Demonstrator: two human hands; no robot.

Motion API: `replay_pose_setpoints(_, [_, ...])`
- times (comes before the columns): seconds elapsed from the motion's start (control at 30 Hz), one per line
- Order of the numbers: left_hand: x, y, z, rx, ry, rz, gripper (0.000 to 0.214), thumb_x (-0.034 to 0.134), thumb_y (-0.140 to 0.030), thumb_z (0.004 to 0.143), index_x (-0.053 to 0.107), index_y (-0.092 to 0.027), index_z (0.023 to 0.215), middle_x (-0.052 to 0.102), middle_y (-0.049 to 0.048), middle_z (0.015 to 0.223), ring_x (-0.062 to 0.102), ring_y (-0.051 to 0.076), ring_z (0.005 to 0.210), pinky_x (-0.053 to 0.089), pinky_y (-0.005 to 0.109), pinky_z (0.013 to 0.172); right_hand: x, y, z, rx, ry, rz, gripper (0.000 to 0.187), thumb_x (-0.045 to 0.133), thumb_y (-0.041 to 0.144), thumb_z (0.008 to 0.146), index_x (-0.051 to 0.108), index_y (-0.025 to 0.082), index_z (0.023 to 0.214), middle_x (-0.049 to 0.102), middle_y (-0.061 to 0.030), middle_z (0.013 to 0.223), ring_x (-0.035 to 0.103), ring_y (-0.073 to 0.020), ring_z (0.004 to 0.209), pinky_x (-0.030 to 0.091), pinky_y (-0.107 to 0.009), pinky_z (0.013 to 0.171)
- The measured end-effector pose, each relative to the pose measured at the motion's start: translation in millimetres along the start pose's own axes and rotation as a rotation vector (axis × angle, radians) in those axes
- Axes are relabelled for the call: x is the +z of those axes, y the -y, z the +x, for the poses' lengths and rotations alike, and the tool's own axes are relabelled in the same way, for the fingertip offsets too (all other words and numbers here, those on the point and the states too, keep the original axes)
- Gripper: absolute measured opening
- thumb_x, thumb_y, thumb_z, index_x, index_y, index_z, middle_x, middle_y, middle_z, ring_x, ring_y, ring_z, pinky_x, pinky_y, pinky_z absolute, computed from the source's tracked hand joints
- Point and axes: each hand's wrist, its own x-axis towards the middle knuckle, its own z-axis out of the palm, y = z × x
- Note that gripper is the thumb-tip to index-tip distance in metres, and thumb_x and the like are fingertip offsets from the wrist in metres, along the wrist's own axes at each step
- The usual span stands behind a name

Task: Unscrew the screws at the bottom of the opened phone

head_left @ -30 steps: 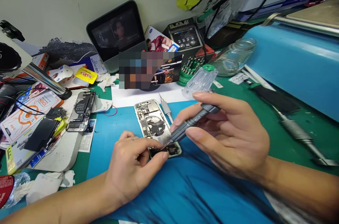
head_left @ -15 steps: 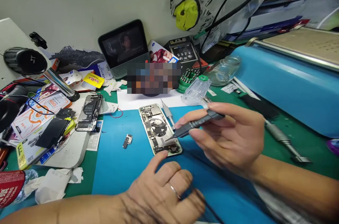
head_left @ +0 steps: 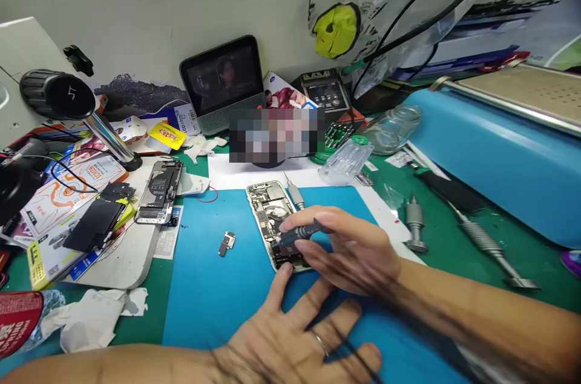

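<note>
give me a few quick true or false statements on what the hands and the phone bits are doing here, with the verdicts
1. The right hand holds a dark-grey tool over the opened phone. True.
2. The left hand is clenched in a fist. False: its fingers are spread.
3. A small loose part lies inside the opened phone. False: it lies on the blue mat, left of the phone.
4. A slim pointed tool lies along the opened phone's right side. True.

Soft light, stretched edges, pixelated patch
</note>
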Motion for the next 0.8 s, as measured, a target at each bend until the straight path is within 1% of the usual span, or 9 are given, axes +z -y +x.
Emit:
replay_pose_setpoints(0.07, [1.3, -0.6, 0.9, -0.008, 0.016, 0.000, 0.034, 0.040, -0.039, 0.100, 0.058, -0.036, 0.128, 0.054, 0.0028, 0.138, 0.052, 0.030, 0.122, 0.050, 0.056, 0.092, -2.1, 1.5, 0.7, -0.013, 0.020, 0.021, 0.069, 0.056, 0.007, 0.087, 0.031, 0.032, 0.145, 0.069, -0.0056, 0.096, 0.071, -0.0175, 0.085, 0.064, -0.034, 0.071])
replay_pose_setpoints(0.13, [2.7, -0.8, 1.5, -0.015, 0.011, 0.004, 0.033, 0.041, -0.039, 0.099, 0.058, -0.037, 0.128, 0.055, 0.0020, 0.136, 0.053, 0.030, 0.120, 0.049, 0.055, 0.092, -4.0, 2.6, 2.2, -0.014, 0.038, 0.033, 0.071, 0.055, 0.005, 0.086, 0.028, 0.031, 0.147, 0.068, -0.0060, 0.095, 0.070, -0.0182, 0.086, 0.064, -0.035, 0.071])
replay_pose_setpoints(0.27, [5.3, -0.2, 0.9, -0.026, -0.010, 0.006, 0.032, 0.044, -0.039, 0.099, 0.058, -0.037, 0.127, 0.056, 0.0011, 0.136, 0.053, 0.029, 0.121, 0.046, 0.055, 0.096, -5.4, 0.5, 3.4, -0.034, 0.049, 0.022, 0.071, 0.057, 0.004, 0.086, 0.028, 0.029, 0.147, 0.069, -0.0060, 0.096, 0.070, -0.0181, 0.088, 0.064, -0.035, 0.073])
replay_pose_setpoints(0.37, [5.0, 0.5, 0.1, -0.010, 0.010, 0.001, 0.032, 0.044, -0.039, 0.099, 0.057, -0.036, 0.129, 0.056, 0.0022, 0.136, 0.052, 0.029, 0.122, 0.043, 0.056, 0.100, -4.6, -3.3, 3.4, -0.065, 0.041, 0.010, 0.067, 0.057, 0.008, 0.087, 0.030, 0.027, 0.145, 0.070, -0.0056, 0.096, 0.071, -0.0174, 0.090, 0.064, -0.033, 0.074])
replay_pose_setpoints(0.53, [-3.8, 2.7, 2.8, 0.002, 0.084, 0.015, 0.035, 0.043, -0.037, 0.100, 0.052, -0.036, 0.133, 0.053, 0.0026, 0.139, 0.049, 0.029, 0.124, 0.040, 0.055, 0.103, -4.5, -5.5, 4.4, -0.096, 0.006, 0.021, 0.059, 0.056, 0.009, 0.088, 0.034, 0.023, 0.142, 0.070, -0.0071, 0.101, 0.070, -0.0169, 0.095, 0.063, -0.032, 0.077])
replay_pose_setpoints(0.67, [-14.8, 6.4, 6.0, 0.041, 0.184, -0.012, 0.039, 0.037, -0.040, 0.101, 0.047, -0.033, 0.139, 0.046, 0.0045, 0.145, 0.046, 0.029, 0.126, 0.039, 0.055, 0.103, -4.8, -3.7, 5.3, -0.112, -0.023, 0.056, 0.059, 0.057, 0.008, 0.087, 0.036, 0.022, 0.140, 0.069, -0.0076, 0.101, 0.069, -0.0167, 0.093, 0.062, -0.031, 0.076])
replay_pose_setpoints(0.8, [-19.4, 7.9, 4.9, 0.066, 0.290, -0.038, 0.049, 0.032, -0.043, 0.101, 0.036, -0.026, 0.147, 0.037, 0.0084, 0.152, 0.035, 0.033, 0.134, 0.031, 0.062, 0.106, -3.5, -2.9, 6.6, -0.093, -0.033, 0.070, 0.058, 0.056, 0.008, 0.087, 0.036, 0.022, 0.140, 0.068, -0.0068, 0.099, 0.068, -0.0157, 0.088, 0.062, -0.031, 0.076])
